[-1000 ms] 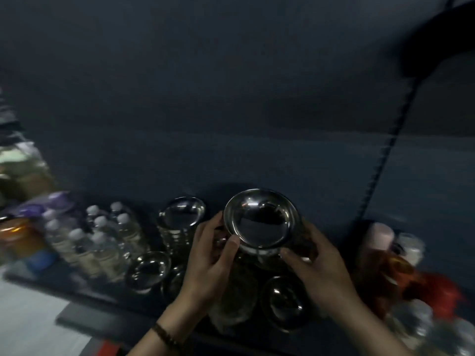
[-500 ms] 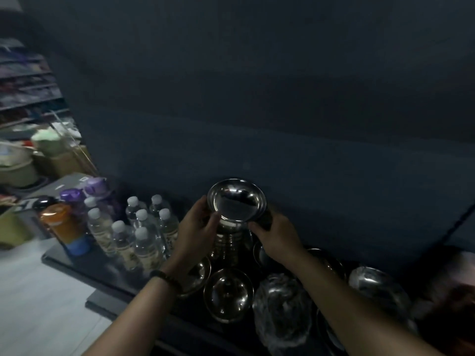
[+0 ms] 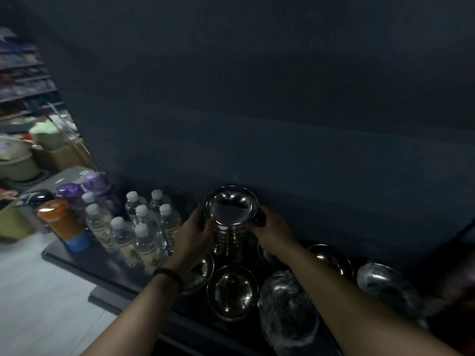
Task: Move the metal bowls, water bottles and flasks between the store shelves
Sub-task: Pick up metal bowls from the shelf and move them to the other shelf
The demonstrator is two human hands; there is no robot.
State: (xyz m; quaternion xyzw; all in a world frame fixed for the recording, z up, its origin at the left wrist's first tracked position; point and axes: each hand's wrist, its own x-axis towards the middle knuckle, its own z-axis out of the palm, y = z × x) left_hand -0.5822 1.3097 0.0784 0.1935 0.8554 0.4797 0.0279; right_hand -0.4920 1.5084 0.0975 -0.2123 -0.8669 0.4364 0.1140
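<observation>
Dim store aisle, dark shelf [image 3: 82,258]; stack of metal bowls [image 3: 228,236] upright at the back; left hand [image 3: 192,235] and right hand [image 3: 272,227] curl round its sides; water bottles [image 3: 144,227] left of the stack; probably heavy, rigid, slick; grip low, both sides.

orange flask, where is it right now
In the head view the orange flask stands at the left end of the dark shelf, just left of the water bottles and in front of the purple flasks.
</observation>
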